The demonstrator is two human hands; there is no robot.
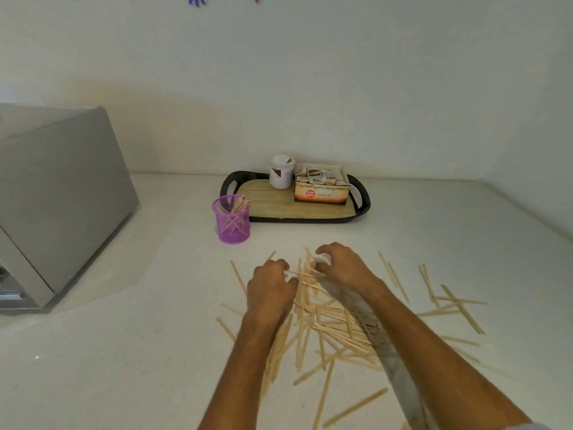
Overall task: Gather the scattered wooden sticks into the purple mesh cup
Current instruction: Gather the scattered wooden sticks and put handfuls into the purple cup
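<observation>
Two bare forearms reach in from 6 o'clock, over a white countertop (93, 352) that fills the lower half of the view. At 9 o'clock sits a large grey metal appliance (59, 193), the biggest item on the surface. At 12 o'clock, against the pale wall, rests a black-rimmed tray (363, 209) with a wood-grain floor; it carries an orange carton of sachets (321, 189) and, just left of that, a white jar (281, 172).

Scattered wooden sticks (335, 324) lie in a loose heap under and between the forearms, with thinner strays running out toward 3 o'clock and 5 o'clock and a few toward 7 o'clock.

Near the centre, the left hand (270, 290) has its fingers curled, pinching one end of a thin stick that spans across to the other hand. The right hand (339, 264) is likewise curled, its fingertips closed on sticks at the far edge of the heap. Both hands sit close together, knuckles up.

At 11 o'clock from the hands, touching the tray's front left corner, stands the purple mesh cup (232, 219), upright, with several sticks already leaning inside it.
</observation>
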